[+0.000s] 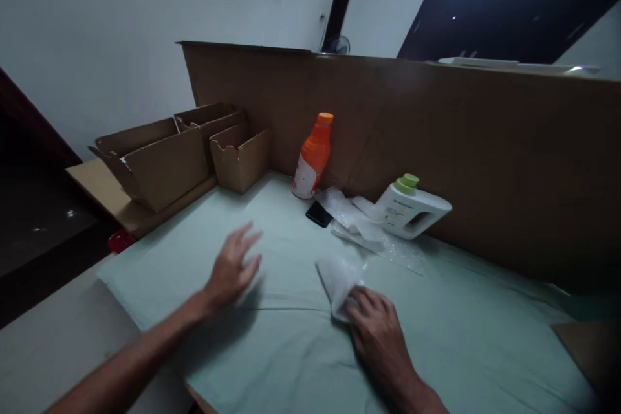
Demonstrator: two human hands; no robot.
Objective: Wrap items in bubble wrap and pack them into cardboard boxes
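Note:
My left hand hovers above the cloth, fingers spread and a little blurred, with nothing in it. My right hand has its fingers curled on the near right end of a white translucent plastic wrap, which lies on the cloth. Whether something is inside that wrap, I cannot tell. Beyond it lies more clear bubble wrap in loose, crumpled sheets. A black phone rests flat beside those sheets.
An orange bottle stands near the cardboard wall. A white jug with a green cap leans there, tilted. Several open cardboard boxes sit at the left. Pale green cloth covers the table; its left edge is close to my left arm.

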